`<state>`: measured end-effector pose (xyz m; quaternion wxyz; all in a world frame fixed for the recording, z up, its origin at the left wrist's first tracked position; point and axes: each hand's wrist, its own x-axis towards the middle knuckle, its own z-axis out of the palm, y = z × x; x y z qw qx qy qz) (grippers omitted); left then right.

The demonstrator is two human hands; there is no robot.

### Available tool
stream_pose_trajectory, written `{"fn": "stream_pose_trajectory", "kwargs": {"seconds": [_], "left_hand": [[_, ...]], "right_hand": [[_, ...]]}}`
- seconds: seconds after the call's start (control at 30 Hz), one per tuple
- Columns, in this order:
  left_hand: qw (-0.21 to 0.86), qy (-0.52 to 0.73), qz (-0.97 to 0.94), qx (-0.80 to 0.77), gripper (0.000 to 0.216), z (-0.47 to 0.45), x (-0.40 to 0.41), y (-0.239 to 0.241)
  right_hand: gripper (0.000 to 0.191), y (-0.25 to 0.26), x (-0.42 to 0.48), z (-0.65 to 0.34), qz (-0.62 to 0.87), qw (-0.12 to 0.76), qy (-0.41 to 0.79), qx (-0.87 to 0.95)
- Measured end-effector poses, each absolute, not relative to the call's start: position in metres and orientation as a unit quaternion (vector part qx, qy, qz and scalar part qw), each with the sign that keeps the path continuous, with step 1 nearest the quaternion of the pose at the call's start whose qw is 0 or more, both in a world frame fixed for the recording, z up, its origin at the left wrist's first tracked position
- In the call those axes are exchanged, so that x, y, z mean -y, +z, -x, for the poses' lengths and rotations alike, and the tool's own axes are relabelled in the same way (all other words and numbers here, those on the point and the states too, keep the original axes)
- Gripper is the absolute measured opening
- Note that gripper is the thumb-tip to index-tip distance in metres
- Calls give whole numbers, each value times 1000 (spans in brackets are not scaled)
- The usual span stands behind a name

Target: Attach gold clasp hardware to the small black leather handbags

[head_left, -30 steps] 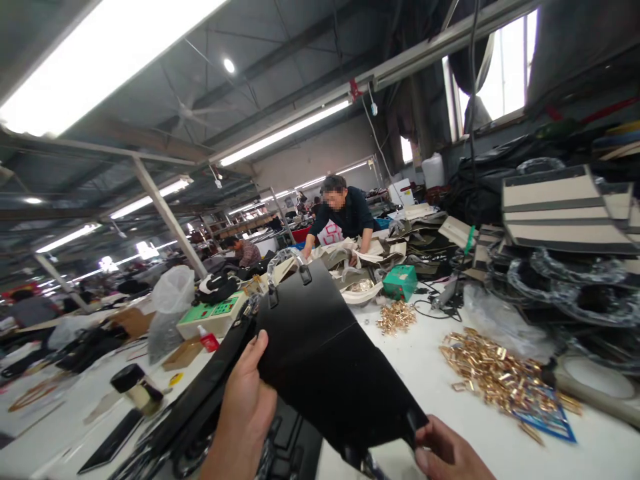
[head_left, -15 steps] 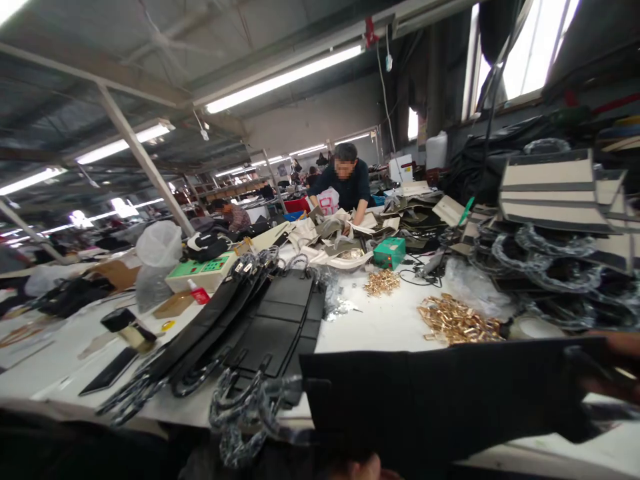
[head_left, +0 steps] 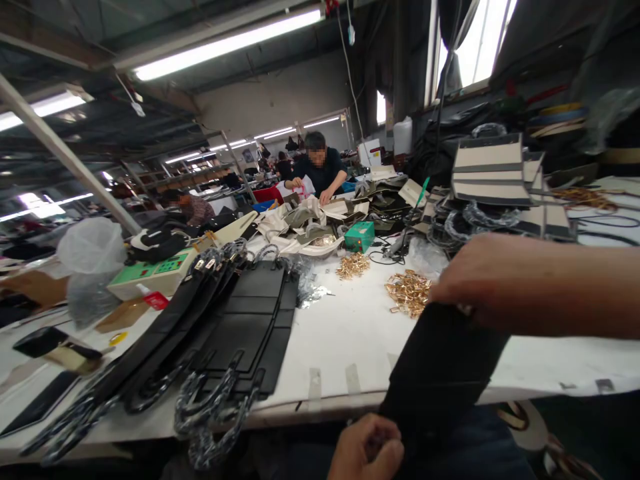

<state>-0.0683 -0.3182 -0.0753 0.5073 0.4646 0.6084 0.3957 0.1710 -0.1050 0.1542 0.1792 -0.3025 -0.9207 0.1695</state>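
Observation:
A black bag panel (head_left: 445,360) hangs tilted in front of me, over the table's front edge. My right hand (head_left: 465,277) is closed on its upper end, with the forearm coming in from the right. Low in the view, my left hand (head_left: 367,447) has its fingers curled in at the panel's lower left corner; the exact grip is partly hidden. To the left lies a stack of black bag panels (head_left: 250,313), their handles (head_left: 210,407) wrapped in clear plastic and hanging over the edge.
Gold metal fittings (head_left: 407,293) lie in a pile beyond the panel, with a smaller pile (head_left: 353,265) near a green box (head_left: 359,236). Beige-and-black bag pieces (head_left: 487,170) are stacked at the right. Across the white table (head_left: 340,333), a co-worker (head_left: 320,167) handles pale pieces.
The panel has swung from lying nearly level to a steep tilt. My right hand has come leftward into full view, and my left hand shows more. The view has shifted right.

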Motion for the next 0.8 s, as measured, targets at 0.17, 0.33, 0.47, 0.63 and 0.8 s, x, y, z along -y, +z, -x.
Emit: {"fn": "stream_pose_trajectory", "kwargs": {"seconds": [0.17, 0.33, 0.47, 0.63, 0.8], "left_hand": [[267, 541, -430, -672, 54, 70, 293, -11], [368, 526, -441, -628, 40, 84, 237, -6], [455, 570, -315, -608, 39, 101, 210, -42], [528, 603, -186, -568, 45, 114, 204, -65], [494, 611, -219, -579, 48, 120, 192, -73]], "right_hand": [[29, 76, 133, -84, 252, 246, 91, 932], [15, 77, 119, -32, 107, 125, 31, 986], [25, 97, 89, -33, 114, 195, -72, 972], [20, 28, 89, -64, 309, 319, 104, 890], [19, -54, 116, -69, 390, 400, 197, 806]]}}
